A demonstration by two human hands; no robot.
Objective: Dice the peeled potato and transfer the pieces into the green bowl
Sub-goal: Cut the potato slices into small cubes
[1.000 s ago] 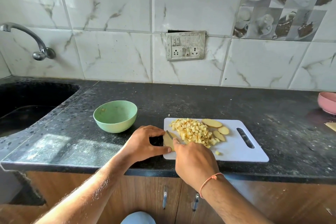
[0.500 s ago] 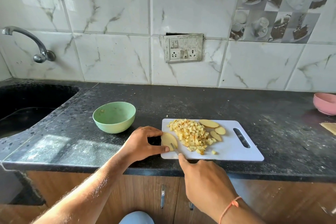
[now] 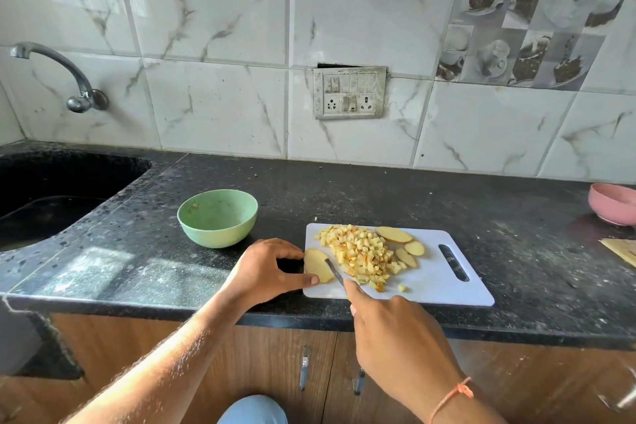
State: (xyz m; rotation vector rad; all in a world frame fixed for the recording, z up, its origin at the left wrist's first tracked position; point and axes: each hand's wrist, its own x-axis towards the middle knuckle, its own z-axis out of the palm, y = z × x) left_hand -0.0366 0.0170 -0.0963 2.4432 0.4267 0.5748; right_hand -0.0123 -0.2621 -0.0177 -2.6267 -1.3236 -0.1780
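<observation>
A white cutting board [image 3: 444, 289] lies at the counter's front edge. On it sits a heap of diced potato [image 3: 361, 253], with three potato slices [image 3: 394, 234] behind and to its right. At the board's left end lies one flat potato slice [image 3: 316, 263]. My left hand [image 3: 266, 270] pinches this slice between thumb and fingers. My right hand [image 3: 395, 337] grips a small knife [image 3: 334, 272], whose blade rests along the slice's right side. The green bowl [image 3: 217, 217] stands to the left of the board and looks almost empty.
A black sink [image 3: 44, 196] with a metal tap [image 3: 69, 79] fills the left end of the dark counter. A pink bowl [image 3: 612, 203] and the corner of a wooden board [image 3: 621, 249] sit at the far right. Cabinet doors with handles are below the counter.
My right hand has drawn back toward me off the board, dragging the knife along the slice. My left hand keeps its hold on the slice.
</observation>
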